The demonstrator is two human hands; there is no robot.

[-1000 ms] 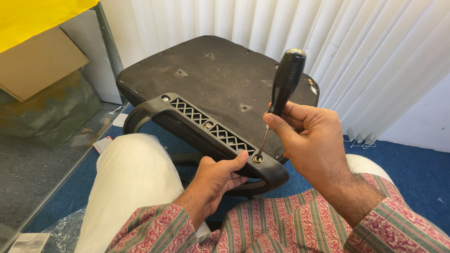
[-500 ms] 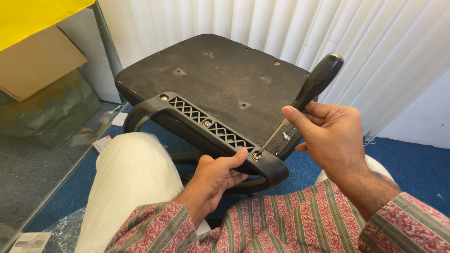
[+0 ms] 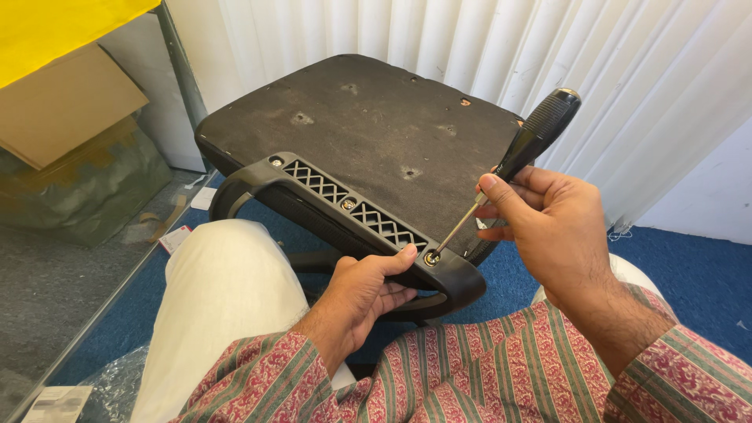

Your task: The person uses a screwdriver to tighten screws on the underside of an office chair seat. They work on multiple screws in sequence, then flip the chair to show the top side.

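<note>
Head view: right hand point(image 3: 560, 223) has its grip closed round the black-handled screwdriver point(image 3: 526, 149), fingers pinching low on the handle where the thin shaft starts, tip seated in a screw point(image 3: 431, 256) at the near end of the black plastic armrest bracket point(image 3: 352, 215). Left hand point(image 3: 364, 294) clasps that bracket from below, thumb on top beside the screw. Bracket looks stiff, light, smooth (prob. slippery w/ sweat); best held at its rounded end. Upturned chair seat point(image 3: 368, 133), dark and rough underneath, leans over the person's lap, likely bulky and awkward.
</note>
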